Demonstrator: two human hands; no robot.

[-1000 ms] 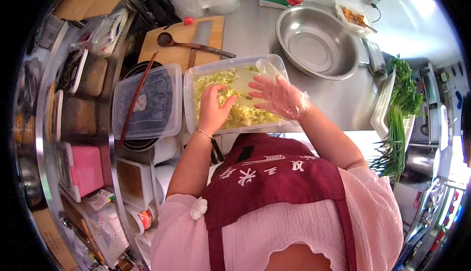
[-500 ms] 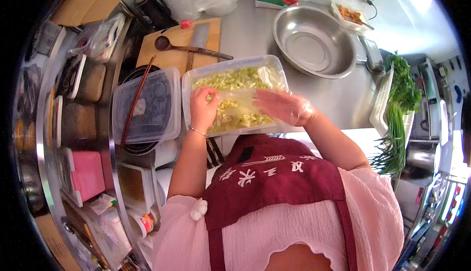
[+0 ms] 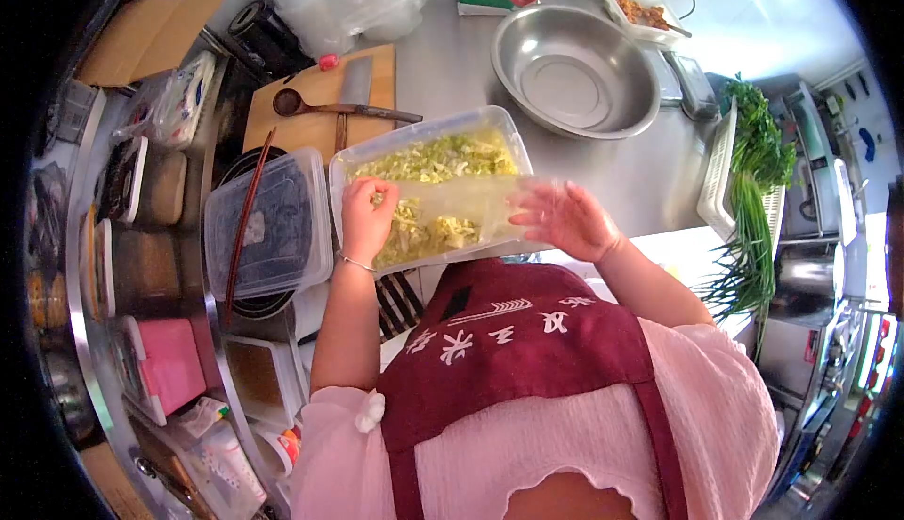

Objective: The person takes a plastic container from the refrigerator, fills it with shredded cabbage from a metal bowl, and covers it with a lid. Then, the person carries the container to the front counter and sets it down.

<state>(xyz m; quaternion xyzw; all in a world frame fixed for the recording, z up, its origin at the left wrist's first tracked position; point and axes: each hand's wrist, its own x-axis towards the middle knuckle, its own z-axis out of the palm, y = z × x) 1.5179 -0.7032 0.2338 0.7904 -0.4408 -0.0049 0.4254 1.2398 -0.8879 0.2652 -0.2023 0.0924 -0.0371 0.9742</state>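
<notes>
Two hands in view, a left hand [image 3: 365, 219] and a right hand [image 3: 567, 217], both at the clear tub [image 3: 519, 144]. We mark the left as pinched: thumb and fingertips closed on one end of a clear plastic film [image 3: 452, 198], above the tub's left side. We mark the right as spread, fingers apart and pointing left, at the film's other end by the tub's right side. The film stretches between them, over the tub. It looks like a thin glove to us, but it is see-through and blurred, so we can't tell how far it covers the right fingers.

Tub sits at the near edge of the steel counter [image 3: 621, 176], and we see chopped pale-green vegetable [image 3: 438, 158] in it. Just left of the tub we have a clear lid [image 3: 282, 238] with brown chopsticks [image 3: 248, 224] lying across it. Behind: a wooden board [image 3: 381, 78] with a cleaver [image 3: 356, 80] and a dark ladle [image 3: 367, 111] on it, the ladle's handle crossing the cleaver. Behind the tub and to the right we log a wide steel bowl [image 3: 565, 78]; further right, a white basket [image 3: 716, 176] of leafy greens [image 3: 758, 153], long stalks hanging over its near end.
</notes>
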